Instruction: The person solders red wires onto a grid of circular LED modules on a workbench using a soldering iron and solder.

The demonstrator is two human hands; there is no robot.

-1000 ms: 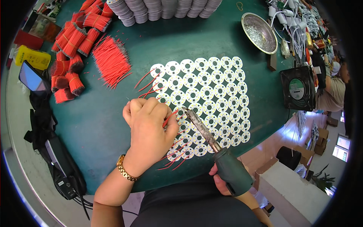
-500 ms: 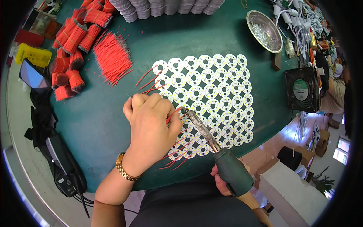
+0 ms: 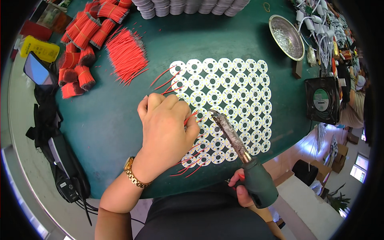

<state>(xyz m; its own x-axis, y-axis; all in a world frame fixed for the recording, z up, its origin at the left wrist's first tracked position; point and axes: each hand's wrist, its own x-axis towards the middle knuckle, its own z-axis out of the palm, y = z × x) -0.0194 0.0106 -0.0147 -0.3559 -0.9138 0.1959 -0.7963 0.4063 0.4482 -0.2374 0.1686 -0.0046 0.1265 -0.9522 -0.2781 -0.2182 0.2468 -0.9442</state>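
My left hand (image 3: 166, 128) is closed over the left side of a grid of round white LED boards (image 3: 229, 90). Thin red wires (image 3: 191, 116) poke out from beside its thumb and forefinger; its fingertips are mostly hidden under the hand. In my right hand (image 3: 241, 192) is a soldering iron (image 3: 232, 135) with a thick dark green handle. The iron's tip is over the boards, a short way right of my left fingers and apart from the wires. More red wires lie across boards in the leftmost columns, their free ends pointing left.
Loose red wires (image 3: 127, 56) lie in a pile at the upper left, beside tied wire bundles (image 3: 86, 34). Stacked discs (image 3: 176, 7) stand at the back. A metal bowl (image 3: 273, 30) and black fan (image 3: 321, 100) are at right, a phone (image 3: 38, 70) at left.
The iron's tip has moved right, away from the wire ends by my left fingers. My left hand stays closed over the boards. The whole view has shifted slightly.
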